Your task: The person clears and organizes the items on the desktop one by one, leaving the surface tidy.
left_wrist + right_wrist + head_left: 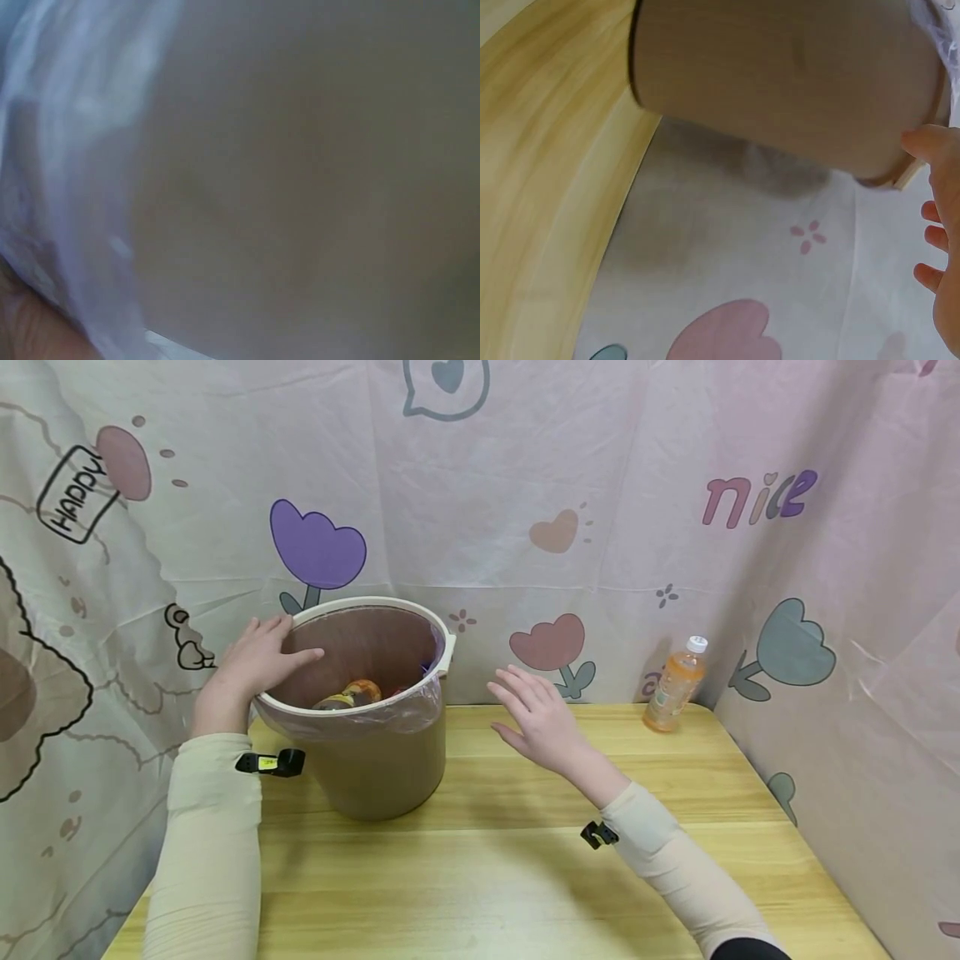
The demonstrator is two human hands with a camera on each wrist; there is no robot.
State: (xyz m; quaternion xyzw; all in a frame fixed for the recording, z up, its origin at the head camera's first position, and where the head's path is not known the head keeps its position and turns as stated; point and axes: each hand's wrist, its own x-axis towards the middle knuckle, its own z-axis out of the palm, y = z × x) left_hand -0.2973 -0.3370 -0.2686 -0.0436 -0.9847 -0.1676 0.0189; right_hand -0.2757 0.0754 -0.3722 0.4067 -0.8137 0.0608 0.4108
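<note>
A brown trash bin [378, 768] with a cream rim stands on the table, a clear plastic liner [408, 710] folded over its edge. My left hand [251, 664] rests at the left side of the rim, its thumb extended over the opening. In the left wrist view the liner [97, 150] and the bin's wall [300, 180] fill most of the picture, blurred. To the right of the bin, my right hand [536, 718] is in the air with fingers spread loosely, holding nothing. Inside the bin lie an orange-and-yellow item [360, 693] and other partly hidden things.
A bottle [673, 685] of orange liquid with a white cap stands at the table's back right corner. Patterned cloth [480, 510] hangs behind and along both sides of the wooden table [450, 877].
</note>
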